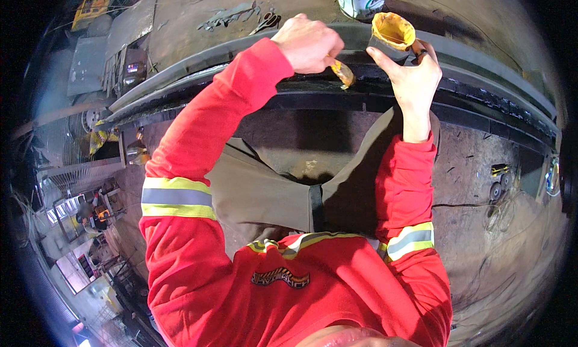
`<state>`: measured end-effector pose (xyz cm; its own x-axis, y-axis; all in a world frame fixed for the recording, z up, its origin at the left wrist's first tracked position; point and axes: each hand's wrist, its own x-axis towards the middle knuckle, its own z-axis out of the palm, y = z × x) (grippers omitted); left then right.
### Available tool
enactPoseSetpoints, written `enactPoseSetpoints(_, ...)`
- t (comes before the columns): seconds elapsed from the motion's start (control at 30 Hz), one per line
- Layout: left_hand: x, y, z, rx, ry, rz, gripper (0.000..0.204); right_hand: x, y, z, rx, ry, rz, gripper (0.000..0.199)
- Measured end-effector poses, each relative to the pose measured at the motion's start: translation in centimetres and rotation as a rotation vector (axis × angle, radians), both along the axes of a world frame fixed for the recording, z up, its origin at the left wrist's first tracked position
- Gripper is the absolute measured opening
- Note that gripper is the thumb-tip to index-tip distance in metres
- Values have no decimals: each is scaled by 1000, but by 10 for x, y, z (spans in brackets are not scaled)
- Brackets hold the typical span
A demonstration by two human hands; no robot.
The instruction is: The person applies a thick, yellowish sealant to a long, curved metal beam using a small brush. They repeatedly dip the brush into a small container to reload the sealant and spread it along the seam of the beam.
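My left hand (310,44) is closed around the handle of a small brush (343,75), whose tip is smeared yellow-orange and points down over a long dark metal beam (289,85). In my right hand (415,73) is a dark cup (391,37), tilted a little, its rim and inside coated with yellow paint. The fingers wrap its side and the thumb lies along the near face. Brush and cup are apart, both above the beam. The brush handle is mostly hidden in my left fist.
A white bucket (361,2) stands beyond the beam. Dark rags (232,14) and a scissor-like tool (267,21) lie on the floor past it. Metal sheets (87,64) and scrap clutter the left. At right are a small wheeled item (496,190) and a cable (463,205).
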<state>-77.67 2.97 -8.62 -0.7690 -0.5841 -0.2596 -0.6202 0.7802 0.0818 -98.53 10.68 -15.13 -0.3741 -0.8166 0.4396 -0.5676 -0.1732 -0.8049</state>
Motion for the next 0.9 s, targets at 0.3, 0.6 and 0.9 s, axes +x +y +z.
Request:
enactPoseSetpoints(0.3,91,-5,24,-146,-608,5,9,0,1,1,9,8,-19,62)
enactPoseSetpoints(0.6,43,7,19,26,-82,56,14,4,1,0,24,2,-12,62)
enactPoseSetpoints(0.9,156,18,27,-172,-383,183,7,3,0,-2,46,-8,5,62)
